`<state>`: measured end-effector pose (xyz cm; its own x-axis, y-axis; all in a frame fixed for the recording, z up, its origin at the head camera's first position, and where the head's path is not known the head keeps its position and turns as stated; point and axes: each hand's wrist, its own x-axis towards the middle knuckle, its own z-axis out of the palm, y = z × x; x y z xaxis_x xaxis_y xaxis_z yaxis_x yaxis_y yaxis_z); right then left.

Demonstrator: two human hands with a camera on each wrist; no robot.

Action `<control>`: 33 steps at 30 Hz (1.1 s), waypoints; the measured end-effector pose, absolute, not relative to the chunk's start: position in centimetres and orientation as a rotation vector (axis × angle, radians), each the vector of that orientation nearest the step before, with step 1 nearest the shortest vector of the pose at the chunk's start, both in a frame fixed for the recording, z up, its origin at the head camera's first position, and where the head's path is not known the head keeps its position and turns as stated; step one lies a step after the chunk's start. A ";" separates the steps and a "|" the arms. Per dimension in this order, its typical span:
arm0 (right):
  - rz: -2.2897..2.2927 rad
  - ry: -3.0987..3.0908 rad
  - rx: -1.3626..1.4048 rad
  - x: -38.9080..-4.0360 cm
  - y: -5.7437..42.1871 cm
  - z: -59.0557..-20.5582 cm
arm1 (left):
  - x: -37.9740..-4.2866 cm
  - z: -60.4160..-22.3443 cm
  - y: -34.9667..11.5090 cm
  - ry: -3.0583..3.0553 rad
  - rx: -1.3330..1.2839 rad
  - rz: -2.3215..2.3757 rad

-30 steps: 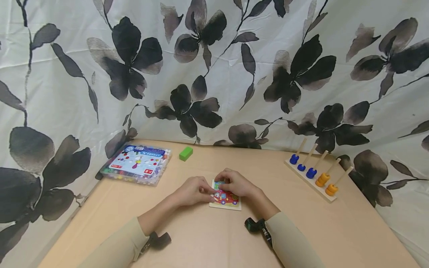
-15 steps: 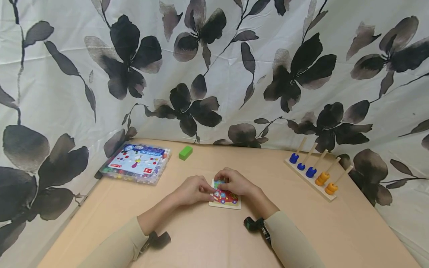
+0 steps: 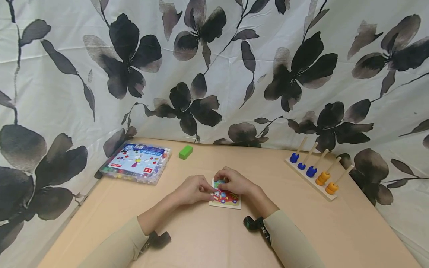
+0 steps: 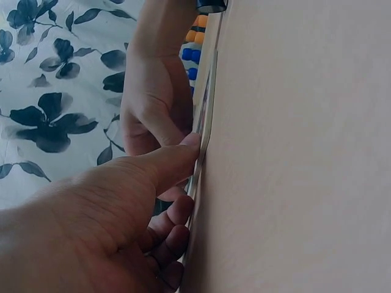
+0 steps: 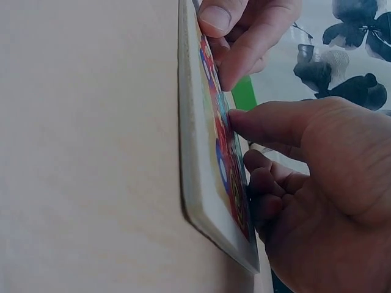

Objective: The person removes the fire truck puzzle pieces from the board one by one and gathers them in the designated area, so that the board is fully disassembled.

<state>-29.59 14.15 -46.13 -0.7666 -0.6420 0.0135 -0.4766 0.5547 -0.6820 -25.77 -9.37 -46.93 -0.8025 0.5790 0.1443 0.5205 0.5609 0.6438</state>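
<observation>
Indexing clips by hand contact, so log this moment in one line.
left hand: touching red-truck puzzle, left side | right hand: touching its far part | green block: beyond puzzle | peg abacus: right | clear plastic case: left

- Board [image 3: 226, 200]: smooth printed face, matt wood-like edge
- Box [image 3: 135, 163]: clear, glossy plastic
- Rack [image 3: 313, 181]: bare, matt wood
- Tabletop [image 3: 201, 234]: smooth, matt
- Curtain [image 3: 241, 93]: creased cloth

Room separates right hand [image 3: 237, 182] from peg rack [image 3: 311, 173]; left hand [image 3: 193, 191] seemingly blocks left edge of board [image 3: 229, 199].
</observation>
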 end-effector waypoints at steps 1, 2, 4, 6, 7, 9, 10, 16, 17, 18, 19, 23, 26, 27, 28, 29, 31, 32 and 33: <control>-1.013 2.552 -0.935 -29.6 14.1 -46.1 | -25.8 -46.9 -9.4 2.701 0.959 1.079; -1.013 2.550 -0.934 -29.6 14.1 -46.2 | -25.7 -46.9 -9.4 2.699 0.965 1.088; -1.017 2.544 -0.935 -29.6 14.1 -46.2 | -25.7 -46.9 -9.4 2.694 0.975 1.103; -1.023 2.537 -0.933 -29.6 14.2 -46.2 | -25.7 -46.9 -9.4 2.689 0.979 1.108; -1.025 2.535 -0.933 -29.7 14.2 -46.3 | -25.7 -47.0 -9.4 2.690 0.982 1.107; -1.025 2.530 -0.938 -29.7 14.2 -46.4 | -25.7 -47.0 -9.4 2.691 0.984 1.103; -1.025 2.529 -0.944 -29.7 14.2 -46.4 | -25.7 -47.0 -9.4 2.692 0.984 1.099; -1.022 2.527 -0.973 -29.7 14.3 -46.5 | -25.6 -46.8 -9.4 2.694 0.985 1.093; -1.025 2.524 -0.972 -29.7 14.3 -46.5 | -25.6 -46.8 -9.4 2.693 0.986 1.096; -1.027 2.525 -0.975 -29.7 14.3 -46.5 | -25.6 -46.8 -9.4 2.693 0.985 1.097; -1.031 2.523 -0.975 -29.7 14.4 -46.5 | -25.6 -46.7 -9.4 2.693 0.984 1.099; -1.052 2.511 -0.975 -29.7 14.4 -46.6 | -25.5 -46.6 -9.4 2.686 0.981 1.108; -1.095 2.482 -0.961 -29.7 14.4 -46.6 | -25.6 -46.7 -9.4 2.684 0.980 1.107; -1.115 2.468 -0.953 -29.7 14.4 -46.7 | -25.6 -46.7 -9.4 2.686 0.980 1.102; -1.135 2.457 -0.945 -29.7 14.4 -46.7 | -25.6 -46.7 -9.4 2.687 0.980 1.097; -1.152 2.446 -0.936 -29.7 14.4 -46.7 | -25.6 -46.7 -9.4 2.688 0.979 1.094; -1.175 2.434 -0.928 -29.7 14.5 -46.8 | -25.7 -46.7 -9.3 2.691 0.970 1.083; -1.183 2.429 -0.928 -29.7 14.5 -46.8 | -25.7 -46.7 -9.3 2.692 0.972 1.083; -1.186 2.429 -0.929 -29.8 14.5 -46.9 | -25.7 -46.7 -9.4 2.692 0.967 1.079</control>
<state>-29.76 14.54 -46.89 -0.7529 -0.6576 0.0263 -0.4252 0.4556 -0.7821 -25.72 -9.35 -46.68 -0.7967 0.5858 0.1488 0.5263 0.5514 0.6473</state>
